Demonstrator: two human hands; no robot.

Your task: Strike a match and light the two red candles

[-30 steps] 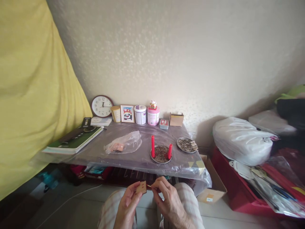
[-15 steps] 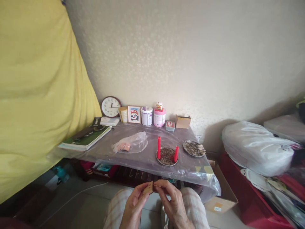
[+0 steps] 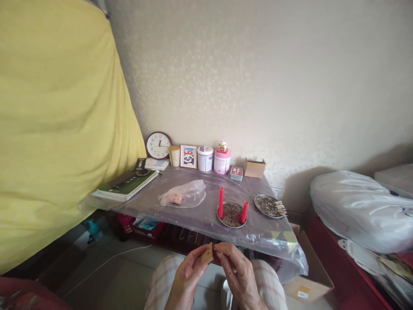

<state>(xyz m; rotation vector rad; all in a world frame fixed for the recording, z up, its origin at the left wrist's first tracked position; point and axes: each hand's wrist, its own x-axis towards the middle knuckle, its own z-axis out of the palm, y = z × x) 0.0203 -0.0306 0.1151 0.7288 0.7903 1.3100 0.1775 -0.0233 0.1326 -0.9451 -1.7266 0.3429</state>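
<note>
My left hand [image 3: 189,273] pinches a small brown matchbox [image 3: 207,254] above my lap, near the table's front edge. My right hand [image 3: 237,269] is closed in a pinch beside the box, its fingertips touching the box's right side; what they hold is too small to make out. On the plastic-covered table [image 3: 193,215] a round metal dish [image 3: 231,214] carries two red candles, a taller one [image 3: 221,202] and a shorter one [image 3: 244,212]. A second dish [image 3: 267,205] with wooden sticks sits to its right.
A plastic bag [image 3: 183,196], a green book [image 3: 125,186], a clock [image 3: 158,145], tins, a framed picture and a small cardboard box [image 3: 254,168] stand on the table. Yellow cloth [image 3: 58,129] hangs at left. White bags [image 3: 361,209] and a carton [image 3: 306,284] lie right.
The view has swung left and up, so everything shifted right in frame. My hands stay together; the matchbox has turned more edge-on and my right fingertips have closed onto it.
</note>
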